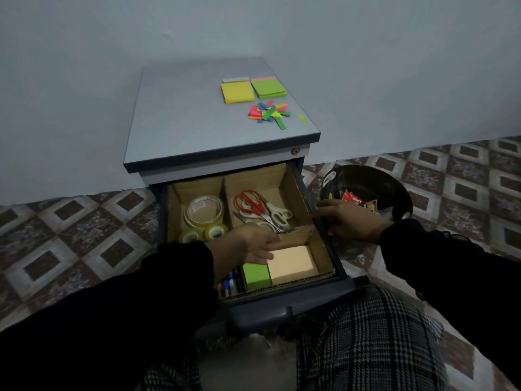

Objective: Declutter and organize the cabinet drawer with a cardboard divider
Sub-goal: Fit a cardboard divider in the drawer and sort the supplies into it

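Cardboard lines the open drawer (327, 241) as a divider (225, 193), and its compartments are mostly filled. Rolls of clear tape (204, 211) sit in the back-left compartment of the drawer, scissors (260, 207) in the back-right, pens (229, 283) at the front left, and a green note block (256, 275) beside a pale pad (291, 261) at the front right. The left hand (253, 244) reaches into the drawer above the green block, fingers (260, 256) fairly straight; whether it holds anything I cannot tell. The right hand (348, 221) grips the drawer's right rim, fingers curled over the edge. Behind the drawer, on the cabinet top (183, 122), yellow sticky notes (237, 92), green sticky notes (267, 88) and a scatter of coloured tabs (269, 112) are not yet put away. Right of the drawer, a dark bin (389, 190) on the floor holds what looks like discarded packaging. Judging by this, the sorting is largely done
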A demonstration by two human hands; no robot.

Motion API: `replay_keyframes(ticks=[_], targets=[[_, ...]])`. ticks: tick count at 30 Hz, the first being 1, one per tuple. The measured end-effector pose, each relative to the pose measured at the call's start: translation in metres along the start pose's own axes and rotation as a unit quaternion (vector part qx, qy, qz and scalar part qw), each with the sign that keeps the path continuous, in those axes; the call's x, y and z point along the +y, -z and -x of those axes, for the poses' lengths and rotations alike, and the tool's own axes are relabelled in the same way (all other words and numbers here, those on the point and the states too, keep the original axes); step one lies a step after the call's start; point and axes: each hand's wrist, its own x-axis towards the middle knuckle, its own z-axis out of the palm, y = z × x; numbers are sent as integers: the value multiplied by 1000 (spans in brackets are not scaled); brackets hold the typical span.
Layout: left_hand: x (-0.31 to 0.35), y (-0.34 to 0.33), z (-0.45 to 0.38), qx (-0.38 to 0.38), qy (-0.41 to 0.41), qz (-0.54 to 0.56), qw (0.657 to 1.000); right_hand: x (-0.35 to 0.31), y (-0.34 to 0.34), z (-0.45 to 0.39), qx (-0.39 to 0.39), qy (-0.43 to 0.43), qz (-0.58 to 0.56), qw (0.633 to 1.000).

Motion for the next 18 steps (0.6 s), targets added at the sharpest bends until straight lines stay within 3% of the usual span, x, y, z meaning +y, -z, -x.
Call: replay_keyframes(ticks=[8,14,18], targets=[[59,47,14,67,-209,-82,972,-12,67,-33,87,-8,-7,996],[124,88,5,149,-275,-147,938,-23,139,-86,133,20,22,991],[168,122,-13,223,-321,-219,894,-26,177,-130,161,19,16,987]])
